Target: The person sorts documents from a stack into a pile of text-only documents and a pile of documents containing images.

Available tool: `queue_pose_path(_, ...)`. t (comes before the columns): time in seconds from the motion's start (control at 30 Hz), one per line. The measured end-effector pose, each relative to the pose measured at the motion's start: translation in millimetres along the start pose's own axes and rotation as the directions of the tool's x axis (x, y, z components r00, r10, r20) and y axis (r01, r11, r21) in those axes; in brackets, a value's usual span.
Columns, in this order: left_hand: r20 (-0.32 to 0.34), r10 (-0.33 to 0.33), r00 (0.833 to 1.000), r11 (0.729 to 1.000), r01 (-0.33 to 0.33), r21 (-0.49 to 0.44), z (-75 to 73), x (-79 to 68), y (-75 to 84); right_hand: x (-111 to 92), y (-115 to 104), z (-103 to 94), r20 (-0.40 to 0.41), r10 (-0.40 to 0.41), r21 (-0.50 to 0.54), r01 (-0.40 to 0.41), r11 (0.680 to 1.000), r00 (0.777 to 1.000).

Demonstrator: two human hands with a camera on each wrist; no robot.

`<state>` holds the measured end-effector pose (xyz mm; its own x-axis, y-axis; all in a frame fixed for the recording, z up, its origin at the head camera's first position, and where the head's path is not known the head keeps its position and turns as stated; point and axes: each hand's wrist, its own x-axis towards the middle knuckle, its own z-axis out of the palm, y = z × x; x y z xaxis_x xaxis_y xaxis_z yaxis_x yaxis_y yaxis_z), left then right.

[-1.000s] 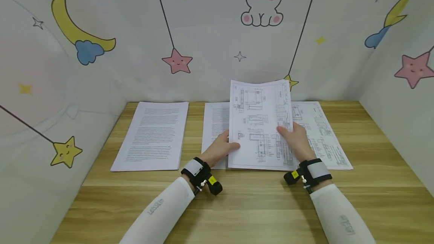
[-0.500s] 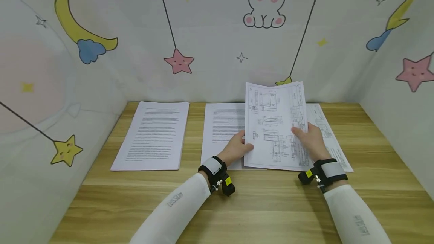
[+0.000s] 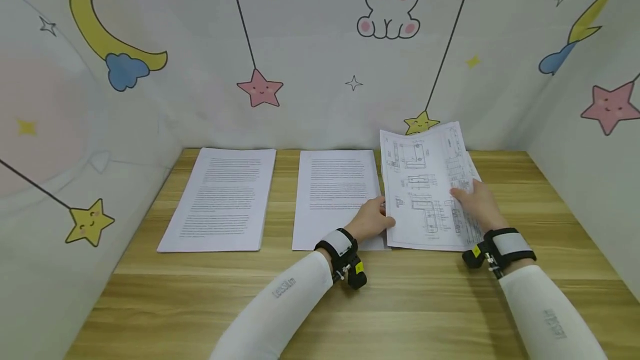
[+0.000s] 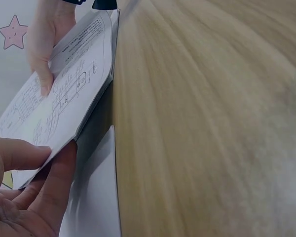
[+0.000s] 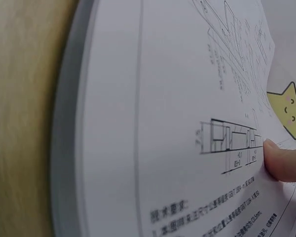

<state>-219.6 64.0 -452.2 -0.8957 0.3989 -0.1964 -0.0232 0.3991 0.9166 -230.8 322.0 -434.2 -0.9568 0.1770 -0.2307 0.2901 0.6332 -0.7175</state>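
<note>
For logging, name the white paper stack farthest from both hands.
The leftmost text stack; the left hand overlaps the middle stack, the right hand grips drawings.

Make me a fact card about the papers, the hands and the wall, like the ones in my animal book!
Left hand: pinches the left edge of the drawing papers, thumb on top, fingers underneath
Right hand: holds their right side, thumb on the printed face
Middle text page: on the table, left of the drawing papers
Far-left text stack: on the table, touched by neither hand
Table look: wood-grained
Wall picture: winking white rabbit
</note>
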Motion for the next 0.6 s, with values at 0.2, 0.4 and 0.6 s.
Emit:
queue_pose_path(0.2, 0.013, -0.010, 1.000, 1.000, 0.010, -0.016, 10.1, 6.6, 2.6, 2.8, 2.8, -11.4, 0.001, 0.000, -0.047, 0.000, 0.999, 1.000)
queue_pose_path(0.4, 0.032, -0.035, 0.999, 0.997, 0.037, -0.075, 20.7, 9.0, 5.5, 7.8, 13.1, -22.1, -0.014, -0.006, -0.100, 0.005, 0.995, 1.000)
queue_pose_path(0.6, 0.059, -0.042, 0.997, 0.990, 0.049, -0.132, 27.9, 10.0, 9.8, 13.5, 21.8, -28.6, -0.003, -0.012, -0.143, 0.012, 0.990, 1.000)
